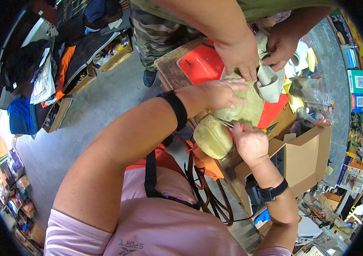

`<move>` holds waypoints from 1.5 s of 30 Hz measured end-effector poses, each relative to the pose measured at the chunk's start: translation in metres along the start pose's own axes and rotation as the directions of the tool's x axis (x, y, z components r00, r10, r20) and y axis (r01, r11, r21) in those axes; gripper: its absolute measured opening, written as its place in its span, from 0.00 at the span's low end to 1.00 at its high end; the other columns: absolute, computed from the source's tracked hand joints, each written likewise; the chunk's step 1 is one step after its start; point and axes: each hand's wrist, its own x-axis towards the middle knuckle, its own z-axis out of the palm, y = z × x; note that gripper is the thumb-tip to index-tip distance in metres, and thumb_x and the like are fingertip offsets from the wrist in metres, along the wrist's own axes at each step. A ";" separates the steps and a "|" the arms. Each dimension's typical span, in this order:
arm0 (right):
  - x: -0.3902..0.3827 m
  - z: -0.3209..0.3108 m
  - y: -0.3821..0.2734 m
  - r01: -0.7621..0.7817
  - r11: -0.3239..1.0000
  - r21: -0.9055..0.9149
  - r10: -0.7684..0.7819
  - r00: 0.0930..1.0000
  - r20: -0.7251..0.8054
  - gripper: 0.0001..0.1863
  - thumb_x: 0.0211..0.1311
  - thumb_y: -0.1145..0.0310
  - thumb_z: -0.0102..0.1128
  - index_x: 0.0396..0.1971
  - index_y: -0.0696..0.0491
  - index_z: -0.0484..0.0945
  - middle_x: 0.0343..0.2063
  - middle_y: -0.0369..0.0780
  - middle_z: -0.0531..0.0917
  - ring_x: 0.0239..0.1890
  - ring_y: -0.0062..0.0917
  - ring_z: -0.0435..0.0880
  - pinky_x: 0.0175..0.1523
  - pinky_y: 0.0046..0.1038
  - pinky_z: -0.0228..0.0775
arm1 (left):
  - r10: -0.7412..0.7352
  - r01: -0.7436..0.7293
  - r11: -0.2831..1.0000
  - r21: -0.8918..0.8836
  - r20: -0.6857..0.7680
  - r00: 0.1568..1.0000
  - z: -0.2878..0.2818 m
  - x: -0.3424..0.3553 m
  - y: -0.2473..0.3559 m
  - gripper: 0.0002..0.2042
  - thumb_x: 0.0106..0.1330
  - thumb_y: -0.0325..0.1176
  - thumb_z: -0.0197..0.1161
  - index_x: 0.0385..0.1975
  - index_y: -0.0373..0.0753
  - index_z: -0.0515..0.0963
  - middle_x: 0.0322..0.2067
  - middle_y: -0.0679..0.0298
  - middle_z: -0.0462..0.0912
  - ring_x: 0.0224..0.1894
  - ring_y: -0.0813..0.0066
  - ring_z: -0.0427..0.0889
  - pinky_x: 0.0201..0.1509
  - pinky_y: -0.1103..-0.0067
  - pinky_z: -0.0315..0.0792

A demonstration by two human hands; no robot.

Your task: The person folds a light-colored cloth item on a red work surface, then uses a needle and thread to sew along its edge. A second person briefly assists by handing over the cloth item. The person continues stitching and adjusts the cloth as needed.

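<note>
My left hand [228,94] rests with spread fingers on a pale yellow-green padded piece [241,109] on the worn wooden table [168,64]. My right hand [249,141] is closed on a silver-tipped hand tool [225,123], of a kind I cannot make out, whose point touches near the piece's rounded lower end [212,138]. A yellow-and-black pointed item [268,129] shows beside that hand. Just beyond my fingers, a co-worker's two hands [239,64] [278,51] handle an off-white floppy piece [271,85]. Red sheet [198,62] lies underneath.
The co-worker stands across the table in camouflage trousers [151,34]. An open cardboard box [307,155] is at right, near plastic bags and rolls [298,59]. Piles of clothing and boxes [40,81] line the left side of the grey floor [83,119]. Dark straps [207,192] hang below the table edge.
</note>
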 end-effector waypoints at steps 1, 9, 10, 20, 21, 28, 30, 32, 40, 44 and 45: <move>-0.004 0.001 0.001 -0.006 1.000 0.005 0.006 1.000 -0.004 0.04 0.50 0.66 0.54 0.27 0.48 0.73 0.22 0.37 0.75 0.21 0.32 0.79 0.25 0.30 0.72 | 0.006 -0.006 1.000 -0.004 -0.003 1.000 0.000 0.000 -0.001 0.24 0.56 0.35 0.62 0.55 0.51 0.72 0.66 0.59 0.54 0.68 0.55 0.50 0.69 0.62 0.48; 0.007 0.012 -0.002 -0.001 0.999 -0.040 0.002 1.000 0.028 0.03 0.49 0.68 0.51 0.24 0.50 0.72 0.21 0.38 0.75 0.22 0.29 0.80 0.26 0.30 0.72 | 0.022 -0.022 1.000 -0.005 -0.040 0.999 0.000 0.002 0.002 0.23 0.56 0.35 0.62 0.54 0.51 0.73 0.65 0.59 0.56 0.68 0.55 0.50 0.70 0.65 0.48; 0.003 0.012 0.000 -0.003 0.999 -0.048 0.004 1.000 0.017 0.03 0.49 0.68 0.51 0.24 0.50 0.72 0.22 0.38 0.76 0.22 0.29 0.80 0.26 0.30 0.72 | 0.010 -0.010 1.000 -0.002 -0.040 0.999 0.000 0.002 0.002 0.22 0.56 0.36 0.61 0.54 0.52 0.74 0.65 0.60 0.56 0.68 0.57 0.50 0.70 0.66 0.49; -0.048 0.012 0.020 -0.272 0.935 0.228 0.257 0.962 0.094 0.11 0.59 0.58 0.53 0.25 0.50 0.73 0.18 0.42 0.78 0.21 0.37 0.79 0.25 0.37 0.70 | 0.056 -0.057 0.998 -0.015 -0.062 0.996 -0.007 -0.003 0.005 0.22 0.56 0.30 0.60 0.54 0.47 0.73 0.65 0.56 0.56 0.68 0.52 0.52 0.68 0.64 0.53; -0.054 0.009 0.016 -0.373 0.893 0.250 0.324 0.921 0.218 0.12 0.61 0.57 0.52 0.27 0.50 0.74 0.19 0.42 0.79 0.22 0.39 0.79 0.25 0.39 0.70 | 0.056 -0.057 0.998 -0.012 -0.055 0.997 -0.008 -0.002 0.004 0.22 0.57 0.30 0.60 0.54 0.47 0.73 0.65 0.56 0.56 0.68 0.52 0.51 0.68 0.64 0.53; -0.145 0.081 -0.062 -0.380 -0.379 0.844 0.582 0.611 0.537 0.15 0.69 0.56 0.44 0.26 0.51 0.69 0.12 0.31 0.66 0.11 0.17 0.60 0.15 0.21 0.53 | -0.022 0.021 0.998 0.055 0.029 0.999 -0.014 0.002 0.021 0.23 0.59 0.29 0.58 0.56 0.47 0.70 0.66 0.56 0.54 0.68 0.53 0.51 0.68 0.66 0.53; -0.151 0.065 -0.079 -0.354 -0.610 0.709 0.520 0.496 0.695 0.19 0.69 0.50 0.43 0.24 0.49 0.69 0.11 0.30 0.65 0.10 0.13 0.59 0.13 0.17 0.50 | -0.094 0.093 0.995 0.027 0.032 0.995 -0.017 0.000 0.028 0.22 0.59 0.29 0.58 0.56 0.47 0.71 0.66 0.57 0.54 0.68 0.53 0.50 0.68 0.66 0.53; -0.155 0.064 -0.092 -0.285 -0.692 0.664 0.520 0.442 0.731 0.20 0.67 0.51 0.46 0.20 0.49 0.70 0.09 0.30 0.65 0.09 0.13 0.58 0.12 0.17 0.49 | -0.188 0.189 0.982 -0.024 0.048 0.981 -0.021 0.002 0.035 0.20 0.60 0.29 0.58 0.54 0.47 0.73 0.65 0.57 0.55 0.68 0.53 0.50 0.68 0.67 0.52; -0.168 0.057 -0.125 0.113 -0.795 0.596 0.587 0.393 0.708 0.11 0.66 0.71 0.41 0.40 0.57 0.74 0.20 0.35 0.74 0.13 0.14 0.61 0.15 0.16 0.52 | -0.236 0.235 0.970 -0.065 0.000 0.972 -0.021 -0.008 0.044 0.24 0.59 0.20 0.53 0.56 0.46 0.71 0.66 0.58 0.53 0.70 0.53 0.46 0.69 0.68 0.49; -0.179 0.066 -0.131 0.268 -0.822 0.502 0.568 0.436 0.698 0.20 0.54 0.81 0.40 0.48 0.58 0.71 0.31 0.39 0.77 0.20 0.16 0.66 0.16 0.15 0.53 | -0.237 0.235 0.971 -0.039 -0.062 0.970 -0.011 -0.009 0.052 0.24 0.58 0.20 0.53 0.56 0.45 0.71 0.66 0.57 0.54 0.69 0.53 0.47 0.69 0.68 0.49; -0.181 0.067 -0.132 0.298 -0.829 0.473 0.559 0.434 0.707 0.21 0.52 0.82 0.40 0.47 0.58 0.71 0.32 0.40 0.77 0.21 0.16 0.67 0.16 0.15 0.53 | -0.204 0.202 0.979 -0.024 -0.061 0.977 -0.007 -0.007 0.059 0.24 0.58 0.20 0.53 0.56 0.45 0.71 0.66 0.57 0.54 0.69 0.53 0.48 0.69 0.67 0.49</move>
